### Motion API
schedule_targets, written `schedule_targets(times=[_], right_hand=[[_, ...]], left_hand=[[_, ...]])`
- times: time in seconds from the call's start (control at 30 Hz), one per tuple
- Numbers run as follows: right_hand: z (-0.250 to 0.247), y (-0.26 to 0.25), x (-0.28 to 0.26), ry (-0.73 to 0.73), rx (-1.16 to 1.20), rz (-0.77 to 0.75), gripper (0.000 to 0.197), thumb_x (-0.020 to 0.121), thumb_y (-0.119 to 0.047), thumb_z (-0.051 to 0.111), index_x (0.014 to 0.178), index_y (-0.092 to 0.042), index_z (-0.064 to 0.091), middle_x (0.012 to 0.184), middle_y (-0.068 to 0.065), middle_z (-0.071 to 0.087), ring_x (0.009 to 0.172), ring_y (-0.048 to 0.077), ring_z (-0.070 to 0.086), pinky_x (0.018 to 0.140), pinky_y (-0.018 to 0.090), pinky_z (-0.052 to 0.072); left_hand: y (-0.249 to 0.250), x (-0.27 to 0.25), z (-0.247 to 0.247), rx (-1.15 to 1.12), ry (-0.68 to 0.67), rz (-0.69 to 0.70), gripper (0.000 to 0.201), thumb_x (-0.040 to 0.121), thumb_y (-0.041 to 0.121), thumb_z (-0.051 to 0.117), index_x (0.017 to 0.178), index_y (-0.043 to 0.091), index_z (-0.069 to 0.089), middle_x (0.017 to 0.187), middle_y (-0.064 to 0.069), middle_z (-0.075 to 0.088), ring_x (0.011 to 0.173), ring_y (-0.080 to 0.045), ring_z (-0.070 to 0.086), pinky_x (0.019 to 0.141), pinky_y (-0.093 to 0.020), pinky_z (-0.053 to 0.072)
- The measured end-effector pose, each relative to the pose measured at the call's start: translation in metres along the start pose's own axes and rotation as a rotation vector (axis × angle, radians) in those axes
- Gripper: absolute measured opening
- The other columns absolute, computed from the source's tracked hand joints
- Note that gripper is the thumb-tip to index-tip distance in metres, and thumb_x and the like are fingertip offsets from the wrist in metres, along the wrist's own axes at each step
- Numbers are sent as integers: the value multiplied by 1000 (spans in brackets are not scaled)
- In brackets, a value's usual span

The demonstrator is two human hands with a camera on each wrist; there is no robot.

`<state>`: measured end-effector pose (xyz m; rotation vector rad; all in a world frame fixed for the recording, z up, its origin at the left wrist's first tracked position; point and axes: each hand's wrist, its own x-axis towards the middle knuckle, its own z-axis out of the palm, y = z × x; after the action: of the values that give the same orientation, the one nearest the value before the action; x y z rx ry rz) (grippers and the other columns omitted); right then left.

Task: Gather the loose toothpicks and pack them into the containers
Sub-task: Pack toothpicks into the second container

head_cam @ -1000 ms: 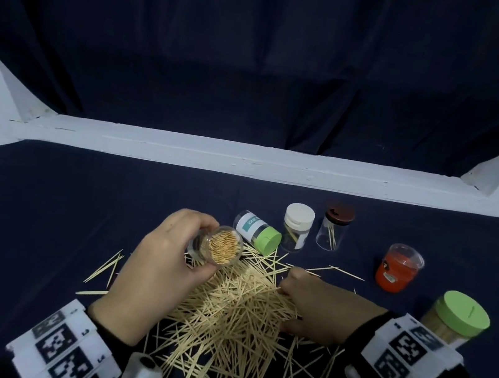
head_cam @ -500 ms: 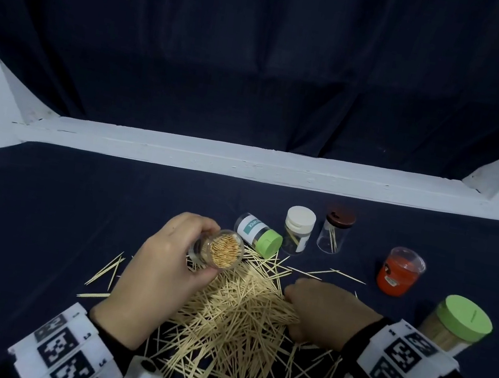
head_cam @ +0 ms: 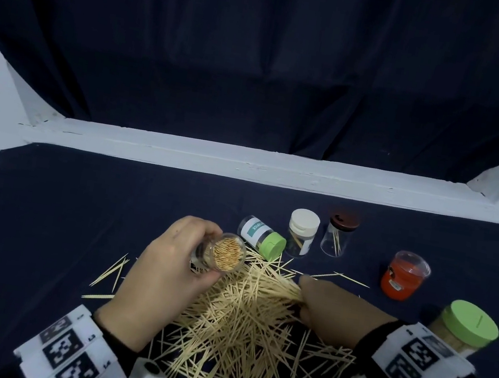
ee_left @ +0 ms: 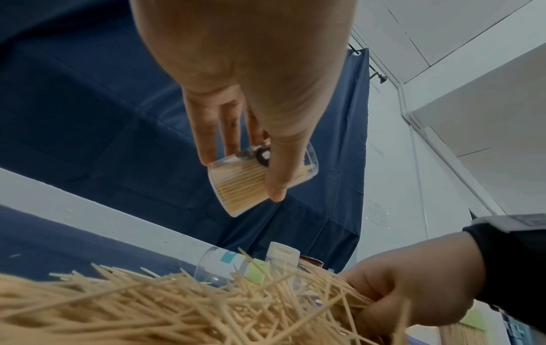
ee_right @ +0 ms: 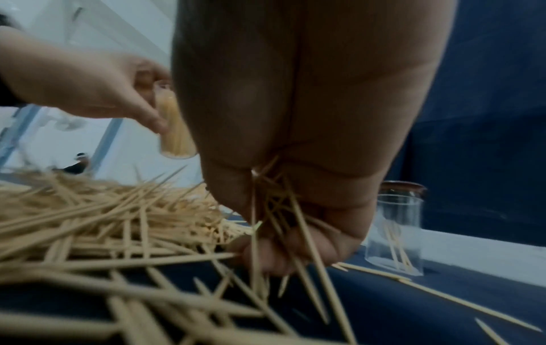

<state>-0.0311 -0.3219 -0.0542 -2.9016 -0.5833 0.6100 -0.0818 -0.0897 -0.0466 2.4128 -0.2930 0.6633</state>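
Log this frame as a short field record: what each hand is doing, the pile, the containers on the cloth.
left hand: left hand grips an open clear jar, tilted, packed with toothpicks
right hand: right hand clutches a bunch from the toothpick pile
pile: large, loose, spread on the dark cloth
lying: green-capped bottle
upright: white-capped bottle; brown-lidded jar, few toothpicks inside; red cup; green-lidded jar
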Motion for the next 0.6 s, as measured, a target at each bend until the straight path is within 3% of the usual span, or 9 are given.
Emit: schedule_targets(times=[0.13, 0.23, 0.33, 0.47, 0.6], right_hand=[[-5, 15, -1, 7, 45, -1, 7, 100, -24, 38, 97, -18, 37, 90, -3, 48, 85, 16, 50, 73, 28, 37], [-5, 19, -2, 40, 92, -15, 14, 101, -32, 37, 96, -19, 37, 91, -2, 50, 82, 15, 52, 78, 33, 43], [-4, 17, -4, 70, 136, -38, 12, 101, -29, 39, 103, -17, 37, 93, 2, 56, 83, 17, 57, 80, 37, 46], [-8, 15, -5, 120, 128, -65, 9, 102, -28, 37, 99, -19, 39, 83, -6, 51, 72, 8, 50, 71, 30, 40], [-15, 8, -2, 228, 82, -76, 6, 101, -23, 37, 95, -23, 36, 92, -2, 55, 81, 17, 53, 73, 32, 40]], left_hand=[[1, 0, 0, -9, -5, -4, 43, 66, 18, 85, 100, 26, 60, 96, 17, 57, 94, 2, 54, 78, -16, 45], [2, 1, 0, -7, -11, -5, 41, 66, 21, 84, 99, 25, 60, 95, 17, 57, 94, 4, 52, 79, -13, 44], [0, 1, 0, 7, -21, -7, 41, 66, 20, 84, 98, 25, 60, 94, 16, 57, 93, 2, 53, 78, -14, 44], [-2, 2, 1, 28, -41, -23, 41, 66, 21, 84, 98, 27, 59, 94, 16, 56, 93, 3, 52, 78, -15, 44], [-2, 2, 1, 31, -58, -62, 40, 66, 21, 83, 97, 29, 58, 94, 18, 55, 92, 2, 52, 74, -14, 44]])
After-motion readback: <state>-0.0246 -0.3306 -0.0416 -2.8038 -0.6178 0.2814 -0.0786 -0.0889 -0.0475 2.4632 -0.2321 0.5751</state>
